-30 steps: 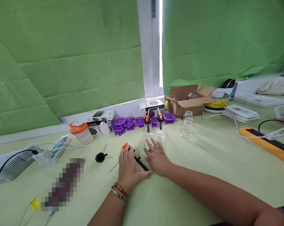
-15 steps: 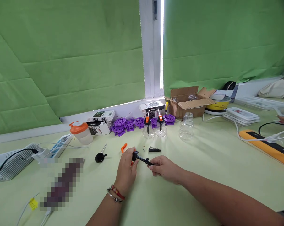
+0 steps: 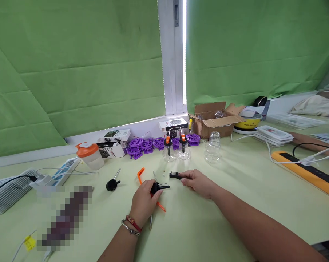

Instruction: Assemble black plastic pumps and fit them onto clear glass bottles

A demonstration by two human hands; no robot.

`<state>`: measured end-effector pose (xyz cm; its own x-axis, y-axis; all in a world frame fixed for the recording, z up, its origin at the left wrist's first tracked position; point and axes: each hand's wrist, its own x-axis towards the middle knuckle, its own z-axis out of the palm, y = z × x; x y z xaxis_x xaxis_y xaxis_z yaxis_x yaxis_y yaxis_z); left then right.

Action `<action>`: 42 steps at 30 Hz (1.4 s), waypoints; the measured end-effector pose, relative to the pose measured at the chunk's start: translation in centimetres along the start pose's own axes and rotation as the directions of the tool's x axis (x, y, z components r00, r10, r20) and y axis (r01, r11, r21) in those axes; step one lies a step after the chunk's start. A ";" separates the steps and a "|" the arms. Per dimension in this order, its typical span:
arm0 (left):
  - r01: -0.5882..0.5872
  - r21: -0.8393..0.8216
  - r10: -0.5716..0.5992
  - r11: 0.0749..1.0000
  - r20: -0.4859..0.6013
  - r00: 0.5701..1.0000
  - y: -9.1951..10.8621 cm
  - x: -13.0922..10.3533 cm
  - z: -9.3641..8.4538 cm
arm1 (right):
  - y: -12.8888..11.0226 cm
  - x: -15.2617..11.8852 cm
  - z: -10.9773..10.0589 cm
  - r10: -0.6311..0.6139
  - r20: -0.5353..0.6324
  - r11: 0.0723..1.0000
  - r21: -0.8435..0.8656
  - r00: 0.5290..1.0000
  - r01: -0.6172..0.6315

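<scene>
My left hand (image 3: 144, 199) is closed round a black part (image 3: 155, 187) with a thin black stem pointing right. Beneath and beside that hand lie an orange handle (image 3: 140, 175) and a thin metal rod (image 3: 151, 222). My right hand (image 3: 197, 182) pinches a small black piece with a spring (image 3: 175, 175) at its right end. Tiny metal bits (image 3: 163, 175) lie between the hands, a little farther back. To the left, a black funnel-like part with a metal rod (image 3: 112, 185) rests on the table.
Behind stand two glass jars with orange-and-black tops (image 3: 183, 149), stacked clear cups (image 3: 213, 149), purple parts (image 3: 135, 145) and a cardboard box (image 3: 215, 125). An orange-lidded cup (image 3: 90, 156) is at left. Another person's arm (image 3: 312, 142) reaches in at right, behind an orange power strip (image 3: 303, 174).
My right hand has left the black stem and moved up and right to the spring piece, taking hold of it. The view has shifted slightly. Another person's arm reaches farther in at right.
</scene>
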<state>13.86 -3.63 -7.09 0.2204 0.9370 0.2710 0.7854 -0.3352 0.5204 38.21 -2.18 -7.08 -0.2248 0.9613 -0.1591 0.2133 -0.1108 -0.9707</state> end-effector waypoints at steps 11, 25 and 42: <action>-0.195 0.183 0.227 0.964 -0.172 0.959 2.0 -0.4 -0.1 | 0.0 0.3 0.3 -0.165 -0.120 0.895 -0.435 0.979 0.098; -0.124 0.287 0.026 0.950 0.324 0.946 7.1 0.6 3.6 | -0.1 0.3 -0.9 -0.105 -0.116 0.914 -0.401 0.988 0.050; -0.090 0.348 -0.019 0.933 0.298 0.954 6.1 1.6 3.8 | 0.2 0.8 -2.3 0.089 -0.110 0.995 -0.037 0.990 -0.094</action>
<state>21.20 -3.79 -6.54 0.3680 0.9298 0.0074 0.9142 -0.3633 0.1795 40.27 -0.89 -7.00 -0.0991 0.9695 -0.2243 0.2680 -0.1911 -0.9443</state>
